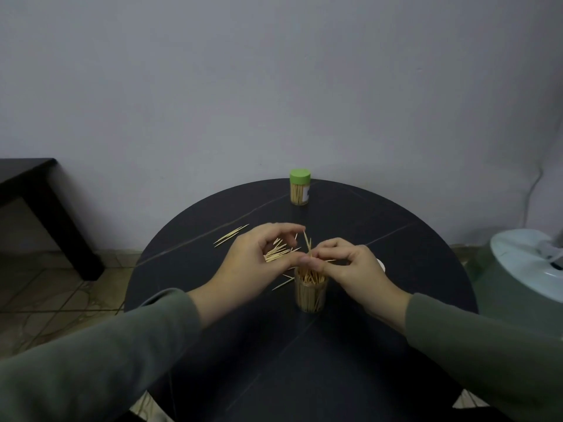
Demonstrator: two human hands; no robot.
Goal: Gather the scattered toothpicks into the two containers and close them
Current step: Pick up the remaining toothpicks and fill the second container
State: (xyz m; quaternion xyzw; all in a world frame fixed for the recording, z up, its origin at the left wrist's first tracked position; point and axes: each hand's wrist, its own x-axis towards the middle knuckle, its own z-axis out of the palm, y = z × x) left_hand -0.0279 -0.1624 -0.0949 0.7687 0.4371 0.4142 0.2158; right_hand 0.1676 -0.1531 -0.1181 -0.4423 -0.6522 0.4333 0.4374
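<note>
2 hands meet over the open clear plastic container (pixel 310 292) near the round black table's (pixel 411 269) middle, so toothpicks drop straight in. Left hand (pixel 256 263) and right hand (pixel 353 268) each have curled fingers pinching thin wooden toothpicks (pixel 307 243) upright; the green-lidded container (pixel 300 187) stands shut at the far edge.

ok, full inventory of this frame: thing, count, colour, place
closed container: 1, clear with green lid, far edge of table
open container: 1, clear, full of toothpicks, table centre under the hands
loose toothpicks: many, pale wood, left of centre
white object: 1, partly hidden behind right hand
round table: 1, black
dark bench: 1, far left
pale appliance: 1, right edge
left hand: pinching toothpicks
right hand: pinching toothpicks over open container
</note>
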